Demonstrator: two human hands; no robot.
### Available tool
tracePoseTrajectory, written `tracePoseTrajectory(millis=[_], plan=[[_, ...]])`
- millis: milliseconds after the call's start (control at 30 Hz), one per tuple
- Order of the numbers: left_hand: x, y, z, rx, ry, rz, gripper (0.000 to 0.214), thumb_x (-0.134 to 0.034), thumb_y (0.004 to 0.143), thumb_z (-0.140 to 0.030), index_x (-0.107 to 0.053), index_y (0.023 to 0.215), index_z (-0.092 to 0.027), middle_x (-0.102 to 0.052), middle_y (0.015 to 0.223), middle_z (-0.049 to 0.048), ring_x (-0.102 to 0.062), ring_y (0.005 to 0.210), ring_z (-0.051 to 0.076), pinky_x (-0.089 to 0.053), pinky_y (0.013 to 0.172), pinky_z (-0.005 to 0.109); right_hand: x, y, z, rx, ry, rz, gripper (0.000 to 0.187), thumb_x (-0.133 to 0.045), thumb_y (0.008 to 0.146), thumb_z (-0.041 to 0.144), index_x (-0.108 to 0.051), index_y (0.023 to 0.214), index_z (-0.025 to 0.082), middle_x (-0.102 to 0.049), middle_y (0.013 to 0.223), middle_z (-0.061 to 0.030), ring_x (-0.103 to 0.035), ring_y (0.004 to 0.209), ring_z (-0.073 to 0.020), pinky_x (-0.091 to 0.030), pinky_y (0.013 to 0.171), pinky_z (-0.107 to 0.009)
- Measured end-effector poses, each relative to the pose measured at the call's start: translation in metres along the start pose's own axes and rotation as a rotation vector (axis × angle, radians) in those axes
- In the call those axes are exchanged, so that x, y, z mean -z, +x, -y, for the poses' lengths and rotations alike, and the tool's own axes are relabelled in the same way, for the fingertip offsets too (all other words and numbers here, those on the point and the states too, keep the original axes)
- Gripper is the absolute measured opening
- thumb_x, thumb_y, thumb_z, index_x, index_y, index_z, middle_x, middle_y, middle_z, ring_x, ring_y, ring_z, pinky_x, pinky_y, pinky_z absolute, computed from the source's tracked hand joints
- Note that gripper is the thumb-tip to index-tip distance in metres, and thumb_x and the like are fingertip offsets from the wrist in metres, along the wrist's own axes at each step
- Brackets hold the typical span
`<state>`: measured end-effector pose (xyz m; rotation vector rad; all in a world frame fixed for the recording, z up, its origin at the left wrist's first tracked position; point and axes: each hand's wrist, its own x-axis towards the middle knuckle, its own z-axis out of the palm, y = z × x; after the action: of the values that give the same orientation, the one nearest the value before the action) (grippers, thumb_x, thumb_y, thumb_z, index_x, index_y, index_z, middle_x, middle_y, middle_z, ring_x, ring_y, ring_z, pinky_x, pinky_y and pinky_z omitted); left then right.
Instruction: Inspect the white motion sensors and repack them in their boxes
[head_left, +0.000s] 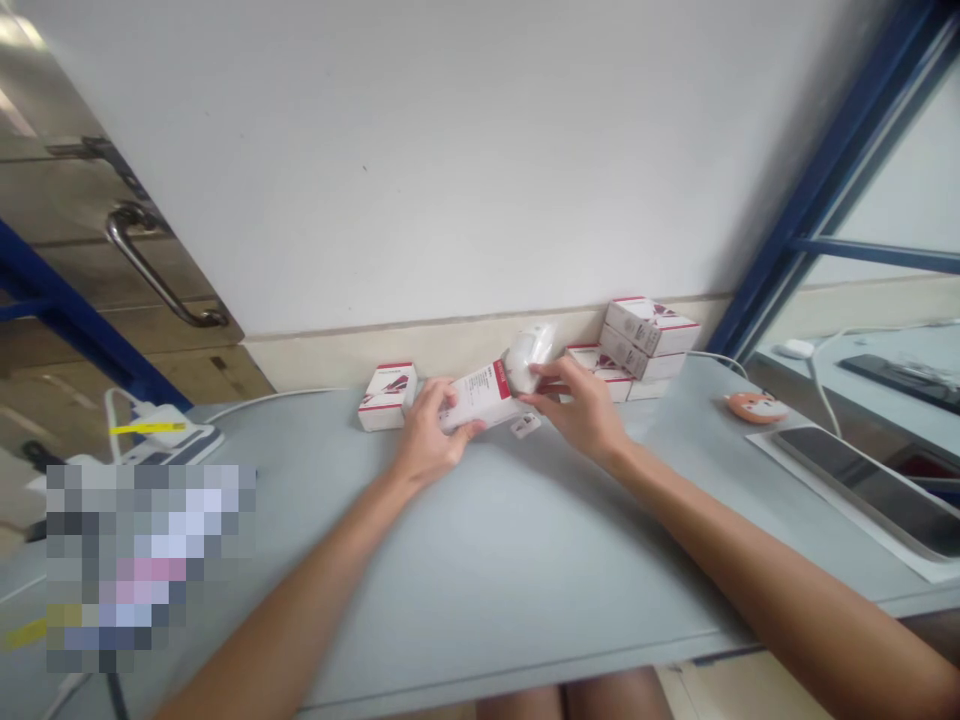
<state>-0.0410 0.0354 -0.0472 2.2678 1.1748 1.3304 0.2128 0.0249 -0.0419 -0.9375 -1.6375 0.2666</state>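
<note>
My left hand is closed around a white and red carton that lies on its side on the grey table. At the carton's open right end my right hand pinches a white plastic-wrapped item that sticks out of it. A small white piece lies on the table just below the carton's end.
Another white and red box lies left of my hands, and several more are stacked against the wall at the right. An orange round object and a flat dark tray sit at the right. Cables and a blue-white device lie left.
</note>
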Motion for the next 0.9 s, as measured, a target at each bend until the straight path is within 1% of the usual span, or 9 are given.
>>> tracePoseTrajectory(millis=[100,200,400,533,633,767,800,833,900], plan=[[-0.004,-0.003,-0.007,0.108,-0.129,0.005,0.037,-0.075,0.084,-0.041,-0.043,0.095,-0.025,-0.064,0.113,0.0039,-0.061,0.100,0.022,-0.046,0.087,0.032,0.004,0.001,0.001,0.070,-0.150,0.036,0.015,-0.067,0.097,0.029,-0.073,0.111,0.027,-0.067,0.099,-0.0063,-0.072,0.085,-0.0206,-0.065,0.080,-0.039],[-0.008,-0.004,-0.012,0.225,-0.245,0.024,0.040,-0.075,0.084,-0.048,-0.043,0.092,-0.025,-0.061,0.100,0.0003,-0.058,0.089,0.018,-0.044,0.078,0.028,0.010,0.004,0.006,0.099,-0.231,0.131,0.028,-0.059,0.097,0.016,-0.073,0.119,0.028,-0.067,0.104,-0.0068,-0.073,0.088,-0.0199,-0.063,0.080,-0.036],[-0.012,-0.001,-0.004,0.309,-0.381,-0.026,0.044,-0.076,0.084,-0.052,-0.043,0.090,-0.024,-0.057,0.096,-0.0009,-0.056,0.087,0.016,-0.042,0.079,0.026,0.015,0.010,0.017,0.145,-0.203,0.252,0.036,-0.054,0.104,0.023,-0.065,0.137,0.027,-0.074,0.113,-0.0083,-0.073,0.096,-0.0230,-0.060,0.086,-0.038],[-0.013,-0.001,-0.004,0.320,-0.419,-0.002,0.048,-0.080,0.082,-0.055,-0.044,0.090,-0.024,-0.054,0.090,-0.0025,-0.054,0.081,0.014,-0.042,0.075,0.026,0.014,0.007,0.024,0.173,-0.201,0.290,0.036,-0.050,0.103,0.020,-0.068,0.133,0.027,-0.073,0.119,-0.0098,-0.070,0.108,-0.0256,-0.058,0.092,-0.041],[-0.015,-0.001,-0.007,0.343,-0.469,0.024,0.050,-0.081,0.081,-0.058,-0.046,0.092,-0.024,-0.054,0.091,-0.0020,-0.055,0.081,0.015,-0.043,0.073,0.025,0.012,0.003,0.027,0.118,-0.133,0.270,0.035,-0.053,0.104,0.026,-0.063,0.137,0.028,-0.070,0.126,-0.0109,-0.068,0.117,-0.0275,-0.056,0.100,-0.047],[-0.018,-0.002,-0.009,0.347,-0.492,0.006,0.050,-0.079,0.083,-0.061,-0.047,0.092,-0.023,-0.054,0.089,-0.0019,-0.056,0.083,0.016,-0.043,0.072,0.025,0.009,0.001,0.025,-0.017,0.026,0.183,0.063,-0.054,0.105,0.035,-0.026,0.161,0.030,-0.069,0.131,-0.0114,-0.067,0.120,-0.0280,-0.056,0.100,-0.050],[-0.019,-0.002,-0.008,0.340,-0.489,0.000,0.050,-0.079,0.083,-0.061,-0.047,0.092,-0.023,-0.054,0.088,-0.0018,-0.056,0.083,0.016,-0.043,0.073,0.026,0.009,0.001,0.024,-0.055,0.044,0.170,0.066,-0.054,0.105,0.036,-0.022,0.162,0.030,-0.069,0.130,-0.0114,-0.067,0.118,-0.0279,-0.057,0.097,-0.050],[-0.019,-0.002,-0.007,0.331,-0.482,-0.005,0.049,-0.078,0.084,-0.061,-0.047,0.092,-0.023,-0.054,0.089,-0.0017,-0.056,0.084,0.016,-0.043,0.074,0.026,0.009,0.002,0.023,-0.089,0.046,0.167,0.065,-0.053,0.105,0.037,-0.023,0.163,0.030,-0.070,0.130,-0.0114,-0.068,0.115,-0.0278,-0.058,0.094,-0.049],[-0.021,-0.002,-0.004,0.319,-0.466,-0.016,0.048,-0.078,0.085,-0.060,-0.048,0.093,-0.023,-0.053,0.089,-0.0016,-0.056,0.085,0.016,-0.044,0.076,0.026,0.010,0.005,0.021,-0.124,0.012,0.164,0.058,-0.052,0.104,0.036,-0.035,0.160,0.029,-0.069,0.131,-0.0117,-0.068,0.111,-0.0275,-0.059,0.090,-0.047]])
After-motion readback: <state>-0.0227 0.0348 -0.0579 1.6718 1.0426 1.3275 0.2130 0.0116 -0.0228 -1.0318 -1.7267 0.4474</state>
